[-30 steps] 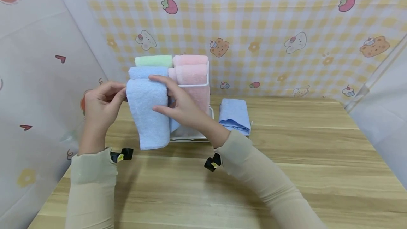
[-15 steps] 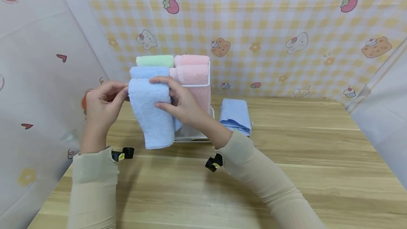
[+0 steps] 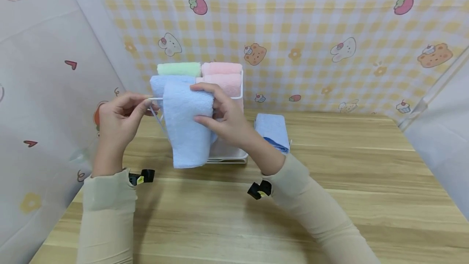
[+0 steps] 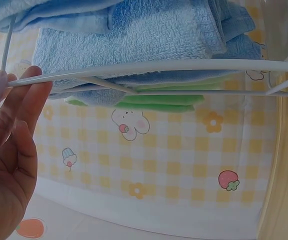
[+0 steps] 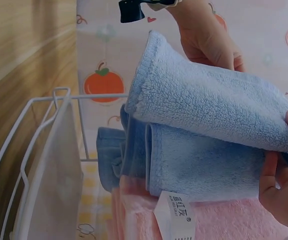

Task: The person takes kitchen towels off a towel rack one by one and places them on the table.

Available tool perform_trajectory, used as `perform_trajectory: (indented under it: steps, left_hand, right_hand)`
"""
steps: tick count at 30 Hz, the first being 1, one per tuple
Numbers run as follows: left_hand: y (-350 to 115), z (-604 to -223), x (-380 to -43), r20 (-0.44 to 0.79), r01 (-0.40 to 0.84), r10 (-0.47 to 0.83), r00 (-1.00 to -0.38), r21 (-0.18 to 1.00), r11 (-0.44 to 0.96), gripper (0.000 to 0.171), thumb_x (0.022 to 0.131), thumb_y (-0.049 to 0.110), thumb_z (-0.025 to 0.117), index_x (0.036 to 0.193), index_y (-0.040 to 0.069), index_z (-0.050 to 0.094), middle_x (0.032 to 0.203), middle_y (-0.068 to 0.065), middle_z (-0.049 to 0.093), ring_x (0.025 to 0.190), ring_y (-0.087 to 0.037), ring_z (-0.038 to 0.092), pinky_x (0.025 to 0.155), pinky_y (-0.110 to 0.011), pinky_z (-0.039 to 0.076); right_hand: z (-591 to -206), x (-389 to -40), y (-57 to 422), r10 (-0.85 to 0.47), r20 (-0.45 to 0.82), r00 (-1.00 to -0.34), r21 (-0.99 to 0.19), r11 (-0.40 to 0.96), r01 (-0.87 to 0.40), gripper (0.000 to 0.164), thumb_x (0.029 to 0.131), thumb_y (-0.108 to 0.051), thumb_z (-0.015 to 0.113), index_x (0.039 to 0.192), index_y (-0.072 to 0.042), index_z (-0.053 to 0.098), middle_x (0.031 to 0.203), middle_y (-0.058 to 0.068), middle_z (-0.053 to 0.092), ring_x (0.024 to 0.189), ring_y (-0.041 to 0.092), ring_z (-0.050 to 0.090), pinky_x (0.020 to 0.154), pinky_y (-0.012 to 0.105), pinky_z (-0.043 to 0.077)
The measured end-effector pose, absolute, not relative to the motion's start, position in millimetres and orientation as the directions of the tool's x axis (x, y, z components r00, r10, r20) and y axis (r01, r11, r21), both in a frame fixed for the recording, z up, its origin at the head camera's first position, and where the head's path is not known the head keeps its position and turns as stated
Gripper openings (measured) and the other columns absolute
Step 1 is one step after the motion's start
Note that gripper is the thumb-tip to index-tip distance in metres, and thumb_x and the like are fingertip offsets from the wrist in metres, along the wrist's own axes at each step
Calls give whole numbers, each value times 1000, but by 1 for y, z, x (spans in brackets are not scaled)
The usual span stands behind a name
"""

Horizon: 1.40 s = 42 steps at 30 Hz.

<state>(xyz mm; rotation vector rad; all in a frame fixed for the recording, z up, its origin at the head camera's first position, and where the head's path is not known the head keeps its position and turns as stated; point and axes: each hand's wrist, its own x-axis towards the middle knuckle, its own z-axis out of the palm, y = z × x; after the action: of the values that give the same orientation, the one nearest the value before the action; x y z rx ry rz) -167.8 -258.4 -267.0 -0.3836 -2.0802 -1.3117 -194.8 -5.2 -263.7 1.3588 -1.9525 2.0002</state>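
My left hand pinches the white wire bar at the front left corner of a wire rack, between thumb and fingers. A folded light blue towel hangs at the rack's front; my right hand grips its right side, thumb in front and fingers behind the top. In the right wrist view the towel is tilted, its near end lifted off a second blue towel in the rack. Pink towels and a green towel stand rolled or folded behind; one pink towel bears a white paper label.
A folded blue cloth lies on the wooden table just right of the rack. A yellow checked backdrop rises close behind, and a white printed sheet borders the left. Black wrist cameras stick out from both cuffs.
My right hand has drawn the front blue towel to the right and slightly up, uncovering the rack's wire corner. My left hand has stayed almost still.
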Motion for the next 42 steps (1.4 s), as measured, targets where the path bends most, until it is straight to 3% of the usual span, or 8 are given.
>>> perform_trajectory:
  steps: [6, 12, 21, 27, 36, 42]
  left_hand:
    - [-259, -268, -167, 650, 546, -88, -755, 696, 466, 16, 93, 1, 66, 97, -14, 69, 78, 15, 71, 68, -1, 69, 68, -13, 58]
    - [-259, -268, -166, 657, 550, -82, -750, 687, 475, 17, 93, 2, 67, 96, -14, 69, 78, 13, 71, 68, -2, 69, 69, -13, 58]
    - [-259, -267, -166, 660, 546, -86, -746, 680, 489, 15, 92, 2, 68, 96, -12, 70, 78, 14, 70, 67, -4, 69, 67, -13, 58]
    - [-258, -267, -167, 673, 563, -83, -735, 674, 478, 14, 91, 0, 68, 96, -13, 70, 79, 15, 71, 66, -3, 69, 67, -13, 58]
    - [-257, -267, -168, 673, 566, -88, -734, 679, 468, 13, 91, -1, 67, 96, -13, 70, 78, 15, 71, 66, -2, 69, 67, -12, 58]
    - [-256, -267, -168, 669, 556, -101, -736, 683, 473, 12, 91, -1, 67, 96, -11, 70, 78, 15, 72, 66, -2, 69, 66, -12, 57]
  right_hand:
    - [-262, -192, 10, -476, 603, -640, -784, -202, -588, 57, 89, 12, 65, 139, 2, 41, 129, 24, 54, 103, 28, 65, 81, 38, 62]
    - [-257, -187, 24, -416, 616, -669, -776, -172, -607, 57, 88, 12, 66, 138, 3, 42, 122, 25, 60, 100, 27, 65, 77, 35, 61]
    - [-253, -185, 41, -300, 629, -717, -773, -145, -617, 58, 88, 13, 64, 140, 2, 39, 129, 20, 51, 100, 26, 64, 74, 27, 59]
    - [-253, -187, 47, -254, 654, -713, -753, -119, -648, 60, 90, 9, 64, 143, 1, 38, 143, 14, 47, 104, 23, 61, 66, 25, 60]
    - [-256, -193, 52, -207, 719, -664, -689, -86, -720, 65, 86, 10, 68, 143, 4, 37, 144, 14, 45, 112, 19, 55, 87, 26, 55]
    - [-258, -197, 52, -195, 754, -627, -654, -132, -745, 77, 85, 12, 67, 148, 4, 25, 147, 15, 38, 116, 19, 52, 94, 29, 50]
